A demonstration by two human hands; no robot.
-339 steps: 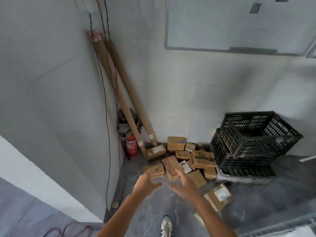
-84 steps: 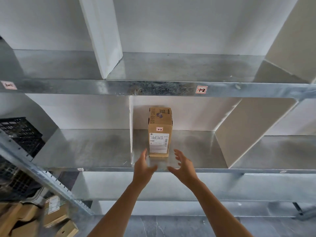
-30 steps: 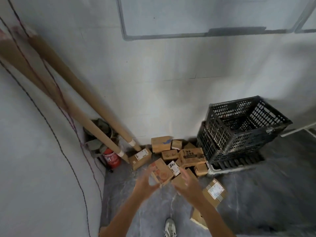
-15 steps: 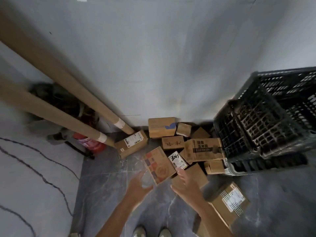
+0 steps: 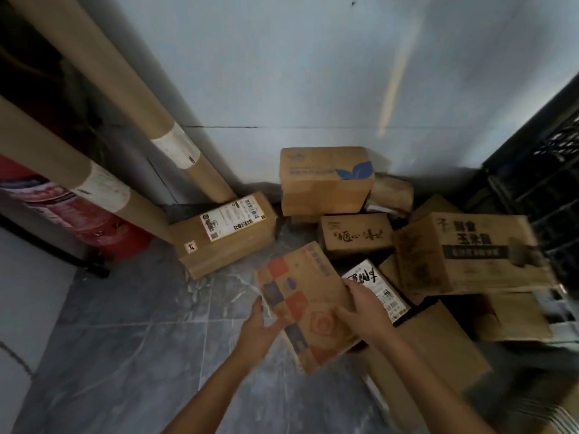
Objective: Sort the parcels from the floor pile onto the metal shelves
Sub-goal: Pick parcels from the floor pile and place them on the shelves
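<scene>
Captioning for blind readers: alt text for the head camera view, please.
A left hand and right hand grasp an orange-and-blue patterned parcel at the front of a floor pile of cardboard boxes against a white wall, beside leaning cardboard tubes.

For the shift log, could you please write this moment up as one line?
stage: pickup at floor pile | left hand: grips patterned parcel by left edge | right hand: holds its right edge | parcel: tilted
</scene>
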